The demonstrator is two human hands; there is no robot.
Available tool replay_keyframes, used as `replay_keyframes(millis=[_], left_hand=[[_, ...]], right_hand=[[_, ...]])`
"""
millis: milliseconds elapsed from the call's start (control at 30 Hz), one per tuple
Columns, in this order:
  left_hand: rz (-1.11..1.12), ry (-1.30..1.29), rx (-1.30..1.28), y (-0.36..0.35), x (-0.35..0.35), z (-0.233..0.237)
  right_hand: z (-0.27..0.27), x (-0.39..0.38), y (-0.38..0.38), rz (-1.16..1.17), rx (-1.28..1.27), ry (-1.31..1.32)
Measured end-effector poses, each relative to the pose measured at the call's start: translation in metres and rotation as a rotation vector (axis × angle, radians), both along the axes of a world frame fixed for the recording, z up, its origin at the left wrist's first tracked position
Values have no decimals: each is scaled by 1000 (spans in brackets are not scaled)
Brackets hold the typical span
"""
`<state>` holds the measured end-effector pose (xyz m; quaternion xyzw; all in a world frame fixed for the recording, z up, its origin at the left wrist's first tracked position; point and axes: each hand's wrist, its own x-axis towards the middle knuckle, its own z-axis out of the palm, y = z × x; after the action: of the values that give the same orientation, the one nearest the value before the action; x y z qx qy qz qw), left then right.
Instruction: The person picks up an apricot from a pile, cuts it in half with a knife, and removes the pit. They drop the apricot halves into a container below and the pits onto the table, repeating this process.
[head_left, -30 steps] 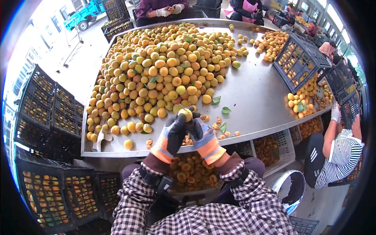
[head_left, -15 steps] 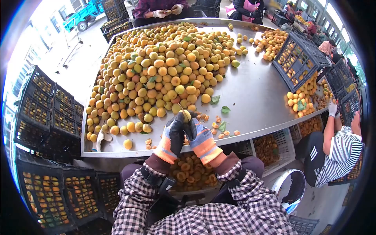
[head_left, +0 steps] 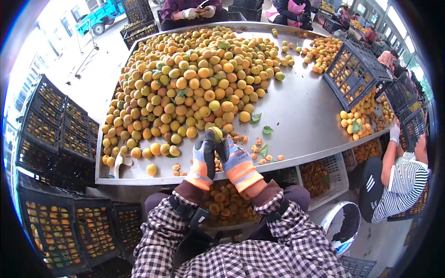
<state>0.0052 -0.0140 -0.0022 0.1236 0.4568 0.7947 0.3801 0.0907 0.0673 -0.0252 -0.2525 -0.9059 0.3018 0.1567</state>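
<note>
My left hand and my right hand, both in orange and grey-blue gloves with dark fingers, meet over the near edge of the metal table. Between their fingertips is one yellow-green apricot, gripped from both sides. Behind them rises a large heap of apricots with some green leaves. Opened orange apricot pieces lie on the metal just right of my hands. Below my wrists, under the table edge, a container holds many apricot halves.
A tipped black crate spills apricots at the right. Stacked crates of fruit stand at the left. A person in a striped shirt sits at the right by a white bucket. Another person's gloved hands are across the table.
My hands have shifted very slightly, with the apricot still between them and more of its yellow-green top showing. The person across the table has moved their hands a little.
</note>
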Motion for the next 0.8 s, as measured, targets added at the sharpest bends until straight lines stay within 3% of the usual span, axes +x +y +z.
replay_keyframes(millis=[100,233,333,467,600,800], left_hand=[[-58,266,-28,-4,-8,0],[-195,380,-65,-4,-12,5],[-278,308,-111,-7,-14,22],[-102,414,-209,-3,-16,19],[-39,464,-115,-3,-13,19],[-115,385,4,-8,-11,23]], right_hand=[[8,3,3,-60,51,1],[24,12,9,-26,28,-36],[35,15,10,-9,64,21],[26,11,10,48,-38,107],[18,7,9,97,26,203],[23,8,1,105,-148,339]])
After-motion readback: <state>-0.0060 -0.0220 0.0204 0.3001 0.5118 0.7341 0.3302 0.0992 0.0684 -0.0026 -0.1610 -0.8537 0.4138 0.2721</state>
